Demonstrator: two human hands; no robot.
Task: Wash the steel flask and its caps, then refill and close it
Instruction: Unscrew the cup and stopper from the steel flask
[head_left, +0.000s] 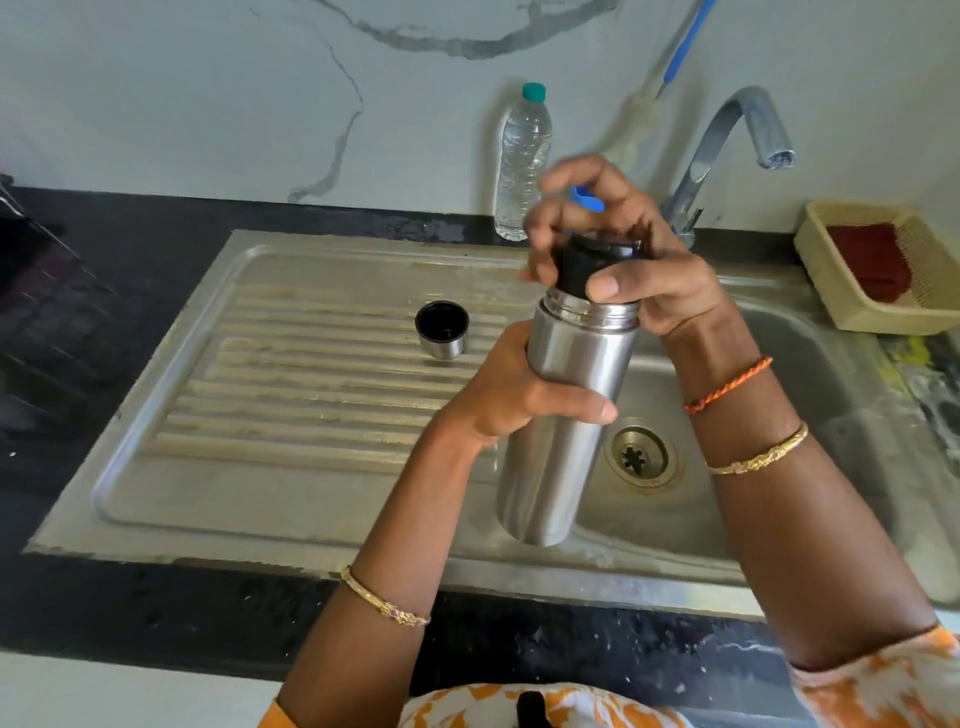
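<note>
I hold the steel flask (563, 415) upright above the sink edge. My left hand (511, 387) grips its body around the middle. My right hand (623, 254) curls over the black inner cap (584, 267) at the flask's mouth, thumb on its front; the steel threads show just below the cap. The outer steel cup cap (442, 329), black inside, stands mouth up on the ribbed drainboard (291, 374), left of the flask and apart from both hands.
The sink basin with its drain (641, 457) lies under the flask. A tap (727, 150) arches at the back right. A clear plastic water bottle (522, 161) stands by the wall. A cream basket (852, 306) holding a red cloth sits far right. Black counter surrounds the sink.
</note>
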